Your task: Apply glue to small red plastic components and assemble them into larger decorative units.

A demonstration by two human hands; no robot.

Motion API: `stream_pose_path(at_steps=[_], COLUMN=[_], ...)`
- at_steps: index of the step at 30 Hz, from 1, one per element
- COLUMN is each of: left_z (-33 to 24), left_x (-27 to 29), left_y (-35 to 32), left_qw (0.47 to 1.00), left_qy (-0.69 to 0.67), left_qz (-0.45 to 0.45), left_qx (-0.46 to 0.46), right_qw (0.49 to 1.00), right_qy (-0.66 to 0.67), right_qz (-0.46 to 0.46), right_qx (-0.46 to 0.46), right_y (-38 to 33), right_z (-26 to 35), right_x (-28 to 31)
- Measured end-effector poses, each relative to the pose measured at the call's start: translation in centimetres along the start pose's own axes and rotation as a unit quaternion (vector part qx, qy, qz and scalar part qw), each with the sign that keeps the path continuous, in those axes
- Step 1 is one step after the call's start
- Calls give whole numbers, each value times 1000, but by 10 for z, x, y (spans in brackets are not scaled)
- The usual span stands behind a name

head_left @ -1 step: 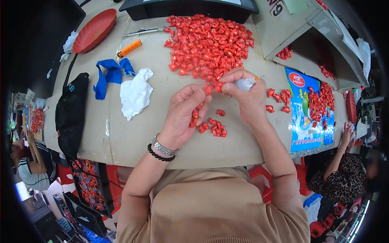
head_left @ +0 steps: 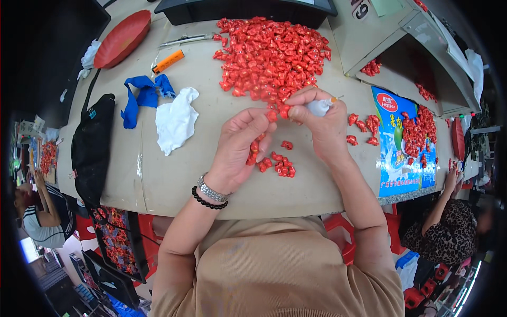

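I see both hands close together above the table (head_left: 296, 203), at the near edge of the heap of red pieces (head_left: 274, 58); the left hand (head_left: 243, 140) pinches one small red piece (head_left: 272, 115) between thumb and finger, with several more tucked in its curled fingers; the right hand (head_left: 323, 124) grips another red piece (head_left: 284, 111) just beside it, though I cannot tell whether the two touch, and also holds a whitish bottle (head_left: 319, 108); loose pieces (head_left: 285, 170) lie near the left hand.
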State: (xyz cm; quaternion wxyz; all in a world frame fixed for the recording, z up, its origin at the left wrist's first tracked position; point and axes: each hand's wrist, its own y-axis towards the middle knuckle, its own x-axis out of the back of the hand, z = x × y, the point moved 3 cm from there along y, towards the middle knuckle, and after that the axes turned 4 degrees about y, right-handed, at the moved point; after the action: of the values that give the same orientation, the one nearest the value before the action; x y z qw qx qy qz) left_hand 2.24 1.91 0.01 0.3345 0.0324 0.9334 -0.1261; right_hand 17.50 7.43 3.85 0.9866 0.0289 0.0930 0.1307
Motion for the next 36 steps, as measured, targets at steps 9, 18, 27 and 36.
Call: stream_pose_path(at_steps=[9, 18, 27, 36], left_z=[-2, -2, -1, -1], left_x=[-4, -4, -3, -2], left_y=[-1, -1, -2, -2], left_qw=[999, 999, 999, 997], left_qy=[47, 47, 24, 50], left_qz=[-15, 4, 9, -6], left_qx=[-17, -18, -23, -52], right_qw=[999, 999, 999, 999], right_qy=[-38, -30, -27, -28], right_qz=[8, 11, 30, 40], right_qx=[-16, -15, -9, 2], right_y=[0, 0, -1, -4], right_z=[-1, -4, -6, -14], right_x=[-3, -3, -7, -9])
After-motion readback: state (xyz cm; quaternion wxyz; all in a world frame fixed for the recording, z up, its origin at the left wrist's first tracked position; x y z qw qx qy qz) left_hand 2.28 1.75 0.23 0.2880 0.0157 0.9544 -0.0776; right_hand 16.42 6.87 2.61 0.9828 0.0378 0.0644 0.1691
